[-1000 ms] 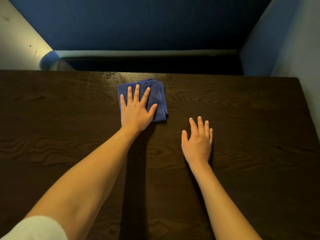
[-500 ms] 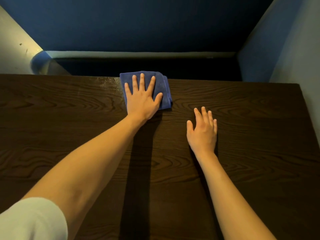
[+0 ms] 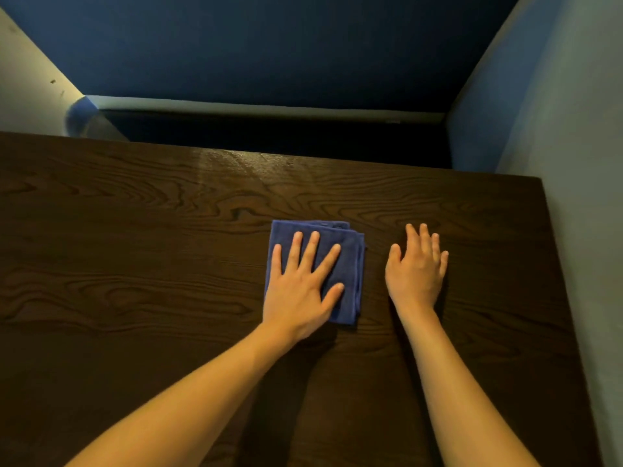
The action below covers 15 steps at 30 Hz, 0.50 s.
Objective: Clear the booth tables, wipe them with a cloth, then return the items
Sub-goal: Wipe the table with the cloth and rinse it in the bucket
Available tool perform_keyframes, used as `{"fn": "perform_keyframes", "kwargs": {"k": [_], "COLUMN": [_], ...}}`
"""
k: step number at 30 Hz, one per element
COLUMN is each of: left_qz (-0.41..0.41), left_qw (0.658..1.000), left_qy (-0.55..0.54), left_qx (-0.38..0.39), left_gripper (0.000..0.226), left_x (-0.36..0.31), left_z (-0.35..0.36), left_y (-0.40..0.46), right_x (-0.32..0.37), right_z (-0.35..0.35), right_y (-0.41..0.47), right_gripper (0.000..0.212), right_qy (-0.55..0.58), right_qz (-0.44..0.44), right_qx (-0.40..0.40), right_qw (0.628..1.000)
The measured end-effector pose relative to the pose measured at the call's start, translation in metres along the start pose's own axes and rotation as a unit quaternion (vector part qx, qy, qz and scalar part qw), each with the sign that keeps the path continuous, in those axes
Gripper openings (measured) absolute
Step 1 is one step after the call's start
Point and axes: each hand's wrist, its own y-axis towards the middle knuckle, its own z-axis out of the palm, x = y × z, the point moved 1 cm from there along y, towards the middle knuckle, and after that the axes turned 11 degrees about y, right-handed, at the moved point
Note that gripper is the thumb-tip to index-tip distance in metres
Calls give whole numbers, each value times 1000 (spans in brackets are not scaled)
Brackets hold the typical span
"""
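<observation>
Dark wooden table (image 3: 135, 264), left hand (image 3: 300, 291) flat on blue cloth (image 3: 350, 264), right hand (image 3: 416, 271) flat beside

Item count, head view:

- Tables: one. A single dark wood-grain table (image 3: 135, 264) fills the lower part of the view.
- Cloths: one. A single blue cloth (image 3: 350, 264), folded into several layers, lies on the table.
- Hands: two. One left hand (image 3: 300, 291) and one right hand (image 3: 416, 271), each on a bare forearm.
- Fingers showing: five on the left hand, five on the right hand.
- Seat backs: one. A single dark blue seat back (image 3: 269, 45) stands beyond the far table edge.
- Walls: two, a pale wall (image 3: 27, 79) at left and a grey-blue wall (image 3: 573, 129) at right.
</observation>
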Motion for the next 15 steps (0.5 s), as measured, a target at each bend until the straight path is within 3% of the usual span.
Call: {"fn": "perform_keyframes", "kwargs": {"k": [15], "left_qz": [-97], "left_qw": [995], "left_qy": [11], "left_qx": [-30], "left_gripper": [69], "left_x": [-27], "left_z": [-29], "left_y": [181], "right_x": [-48], "right_z": [-21], "right_y": [31], "right_gripper": [55], "right_qy": [-36], "right_qz": [-81], "right_qx": [34], "right_qw": [995]}}
